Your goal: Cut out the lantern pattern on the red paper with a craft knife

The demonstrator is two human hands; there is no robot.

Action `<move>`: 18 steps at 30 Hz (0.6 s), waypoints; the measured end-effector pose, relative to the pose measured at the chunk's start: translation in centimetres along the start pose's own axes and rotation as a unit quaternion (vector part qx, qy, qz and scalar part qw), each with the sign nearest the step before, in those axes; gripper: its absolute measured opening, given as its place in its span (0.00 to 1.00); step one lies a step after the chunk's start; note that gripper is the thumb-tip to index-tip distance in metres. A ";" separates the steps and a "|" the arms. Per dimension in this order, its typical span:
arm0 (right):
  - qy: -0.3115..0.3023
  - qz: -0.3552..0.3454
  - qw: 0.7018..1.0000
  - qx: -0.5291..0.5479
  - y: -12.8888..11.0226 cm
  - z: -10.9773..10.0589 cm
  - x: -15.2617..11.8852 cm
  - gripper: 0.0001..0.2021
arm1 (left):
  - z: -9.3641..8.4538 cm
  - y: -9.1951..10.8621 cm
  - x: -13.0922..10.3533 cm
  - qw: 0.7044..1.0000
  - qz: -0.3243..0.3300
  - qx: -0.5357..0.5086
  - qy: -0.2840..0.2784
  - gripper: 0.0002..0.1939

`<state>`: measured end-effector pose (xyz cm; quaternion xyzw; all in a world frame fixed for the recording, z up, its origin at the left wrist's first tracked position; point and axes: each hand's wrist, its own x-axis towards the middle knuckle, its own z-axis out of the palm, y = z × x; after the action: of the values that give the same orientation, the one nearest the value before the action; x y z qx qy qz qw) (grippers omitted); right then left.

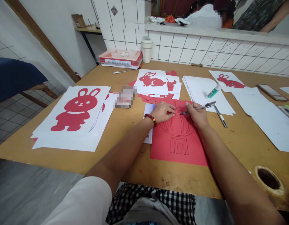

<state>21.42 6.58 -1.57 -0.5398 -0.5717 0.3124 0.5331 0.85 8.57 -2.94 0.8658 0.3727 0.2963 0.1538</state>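
Tiled wall: white tiles (pixel 165 40) rise behind the table (pixel 128 153), beyond the far end of the red sheet (pixel 159 150).
Red sheet: flat on the table in front of me, under both my hands.
Lantern drawing: black lines (pixel 178 128) on the sheet, its long axis running away from me, fringe end nearest.
Pen: clear-barrelled (pixel 208 105), slanting from its tip on the sheet's upper part to its back end past the sheet's right edge.
Right hand: my grip (pixel 198 115) is pinched around the pen, over the sheet's right side; the tip points left, toward my other fingers. This is the nearer hand to the pen.
Left hand: fingers (pixel 164 112) bent and loosely spread on the sheet's upper left, holding no tool, just beside the pen tip.
White cup: lidded (pixel 147 50), beyond the sheet and to its left; I can't tell what is inside.
Glue stick: capped tube (pixel 214 91), right of the sheet's far end, lying on white paper (pixel 199 84).
Rabbit cutout: red figure (pixel 75 109) on white paper, well left of the sheet.
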 end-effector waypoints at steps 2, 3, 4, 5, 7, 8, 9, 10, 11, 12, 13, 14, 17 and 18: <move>-0.002 -0.003 1.000 0.005 0.1 0.0 0.0 0.24 | 0.0 0.1 0.0 1.000 0.000 0.000 -0.003 0.09; -0.002 -0.003 1.000 0.007 0.1 0.0 0.1 0.24 | -0.1 0.1 -0.1 1.000 0.000 0.002 -0.006 0.10; -0.002 -0.003 1.000 0.007 0.1 0.0 0.1 0.24 | -0.1 0.2 -0.1 1.000 -0.001 0.006 -0.008 0.10; -0.003 -0.004 1.000 0.006 0.2 0.0 0.1 0.24 | -0.2 0.3 -0.1 1.000 -0.002 0.012 -0.011 0.11; -0.003 -0.008 1.000 0.001 0.3 -0.1 0.2 0.24 | -0.2 0.5 -0.2 0.999 -0.006 0.026 -0.017 0.12; -0.002 -0.008 1.000 0.002 0.3 -0.1 0.2 0.24 | -0.3 0.6 -0.2 0.999 -0.009 0.033 -0.021 0.12; 0.000 -0.008 1.000 0.005 0.3 -0.2 0.2 0.23 | -0.3 0.6 -0.2 0.999 -0.012 0.038 -0.024 0.12; 0.003 -0.006 1.000 0.010 0.3 -0.2 0.2 0.23 | -0.3 0.7 -0.2 0.999 -0.014 0.043 -0.027 0.12; 0.004 -0.004 1.000 0.012 0.3 -0.2 0.2 0.23 | -0.3 0.7 -0.2 0.998 -0.016 0.046 -0.030 0.13; 0.003 -0.003 1.000 0.012 0.2 -0.2 0.1 0.23 | -0.3 0.7 -0.2 0.998 -0.018 0.048 -0.032 0.13; 0.002 -0.002 1.000 0.009 0.1 -0.2 0.1 0.23 | -0.4 0.8 -0.2 0.998 -0.020 0.048 -0.034 0.13; 0.000 -0.002 1.000 0.005 0.0 -0.2 0.1 0.23 | -0.4 0.8 -0.2 0.998 -0.020 0.049 -0.037 0.14; 0.002 -0.002 1.000 0.007 -0.2 -0.1 0.1 0.23 | -0.6 1.0 -0.3 0.997 -0.017 0.058 -0.049 0.15; 0.004 -0.002 1.000 0.012 -0.2 -0.1 0.1 0.23 | -0.6 1.0 -0.3 0.996 -0.015 0.063 -0.054 0.16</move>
<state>21.46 6.57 -1.32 -0.5333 -0.5672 0.3159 0.5424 0.85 7.65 -2.09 0.8828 0.3949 0.2224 0.1237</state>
